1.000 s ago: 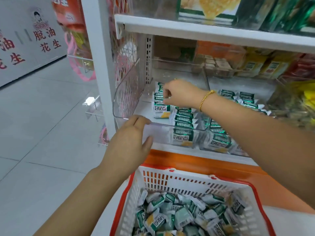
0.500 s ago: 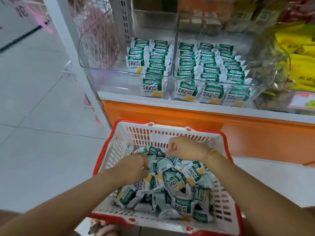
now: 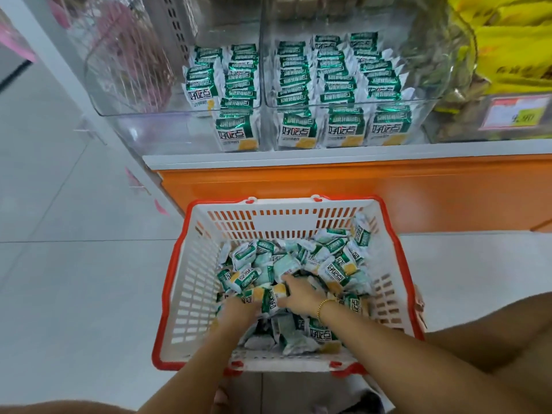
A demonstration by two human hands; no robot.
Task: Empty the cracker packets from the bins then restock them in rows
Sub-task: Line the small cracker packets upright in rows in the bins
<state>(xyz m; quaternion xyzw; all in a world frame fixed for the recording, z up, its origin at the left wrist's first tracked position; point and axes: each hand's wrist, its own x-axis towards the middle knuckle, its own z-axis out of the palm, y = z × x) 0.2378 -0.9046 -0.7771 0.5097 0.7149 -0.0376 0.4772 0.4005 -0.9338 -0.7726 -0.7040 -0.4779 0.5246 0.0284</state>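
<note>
1. Head camera, nearest: two bare forearms reach down into a white basket with a red rim, which stands on the tiled floor.
2. The left hand is sunk among the loose cracker packets. Its fingers are buried, so I cannot tell whether it grips anything.
3. The right hand, a gold bracelet at its wrist, pinches a yellow-cornered packet between thumb and forefinger, just beside the left hand.
4. The loose packets lie heaped in the basket in a jumble, some face up, some on edge.
5. Behind the basket runs the orange shelf base.
6. Above it sit two clear bins side by side. The left bin holds two rows of upright packets against its right wall, and the right bin holds three rows.
7. Farthest right are yellow bags and a price tag.
</note>
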